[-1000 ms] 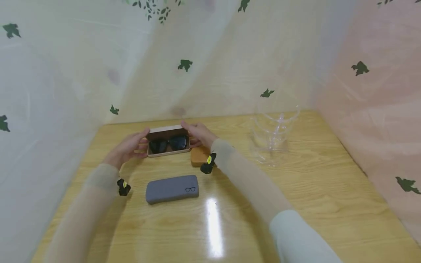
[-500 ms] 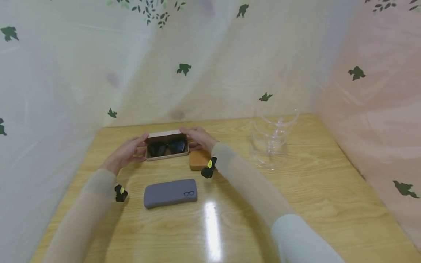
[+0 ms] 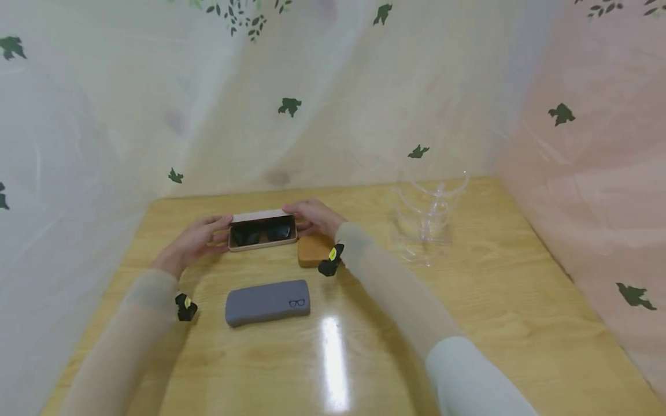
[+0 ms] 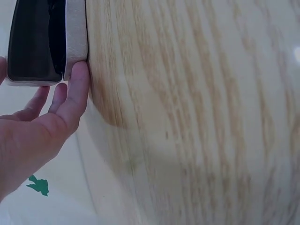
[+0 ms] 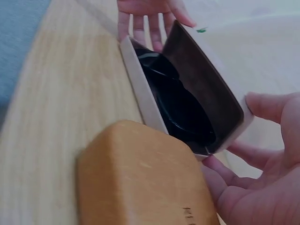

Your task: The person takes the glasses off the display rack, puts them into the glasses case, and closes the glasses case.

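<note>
A pale hard glasses case (image 3: 263,246) stands partly open at the back left of the table, with dark sunglasses (image 5: 180,105) lying inside. Its lid (image 3: 258,216) is hinged at the far side and tilts over the sunglasses. At the left end, my left hand (image 3: 195,242) has its thumb at the lid corner and its fingers against the base. My right hand (image 3: 318,218) grips the other end in the same way, thumb on the lid edge and fingers low by the base. An orange-brown case (image 5: 145,173) sits just under my right wrist.
A closed grey-blue glasses case (image 3: 267,303) with a glasses print lies nearer on the wooden table (image 3: 494,300). A clear tiered stand (image 3: 429,214) is at the back right. Curtains (image 3: 333,138) printed with green leaves enclose the back and sides.
The lid of the pale case has come down a little over the sunglasses, both thumbs staying on it. The other things have kept their places; the head view has shifted slightly.
</note>
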### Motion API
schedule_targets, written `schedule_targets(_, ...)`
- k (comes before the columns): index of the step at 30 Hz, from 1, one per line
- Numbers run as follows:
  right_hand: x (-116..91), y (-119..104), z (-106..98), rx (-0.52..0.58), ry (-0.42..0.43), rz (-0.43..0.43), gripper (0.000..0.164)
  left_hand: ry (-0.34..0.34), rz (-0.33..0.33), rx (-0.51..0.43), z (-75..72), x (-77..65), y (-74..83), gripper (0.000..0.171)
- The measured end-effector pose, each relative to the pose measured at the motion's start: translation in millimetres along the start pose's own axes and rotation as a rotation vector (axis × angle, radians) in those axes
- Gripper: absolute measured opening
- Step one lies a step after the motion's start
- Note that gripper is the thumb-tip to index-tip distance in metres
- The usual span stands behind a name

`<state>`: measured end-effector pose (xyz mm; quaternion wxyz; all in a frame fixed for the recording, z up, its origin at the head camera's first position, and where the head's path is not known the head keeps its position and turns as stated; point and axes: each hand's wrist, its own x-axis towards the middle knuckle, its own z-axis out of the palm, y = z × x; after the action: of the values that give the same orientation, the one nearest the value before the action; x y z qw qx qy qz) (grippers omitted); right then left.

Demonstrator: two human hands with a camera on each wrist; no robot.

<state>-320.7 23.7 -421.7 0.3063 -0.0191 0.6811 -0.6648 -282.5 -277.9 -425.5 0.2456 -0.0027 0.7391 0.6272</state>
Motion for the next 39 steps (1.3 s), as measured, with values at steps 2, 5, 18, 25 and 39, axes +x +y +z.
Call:
schedule_targets(2, 0, 0, 0, 0.025, -0.013, 0.019, 0.043, -0.006, 0.002, -0.006, -1.1, -1.7, -2.5, 0.081)
schedule_targets(5, 1, 1, -1, 0.028, -0.035, 0.034, 0.046, -0.02, 0.013, 0.003, -3.4, -4.8, -4.8, 0.08)
schedule_targets(18, 4, 8, -7, -0.142, -0.009, 0.024, 0.057, 0.015, 0.01, 0.036, -5.6, 1.3, -13.5, 0.065)
schedule_targets(25, 6, 8, -5, -0.117, 0.013, 0.033, 0.055, 0.024, -0.006, 0.043, -5.8, -0.9, -11.7, 0.066)
schedule_targets(39, -12, -17, -5, -0.317, -0.028, -0.046, 0.053, 0.02, 0.035, 0.201, -7.4, -9.5, 3.3, 0.071)
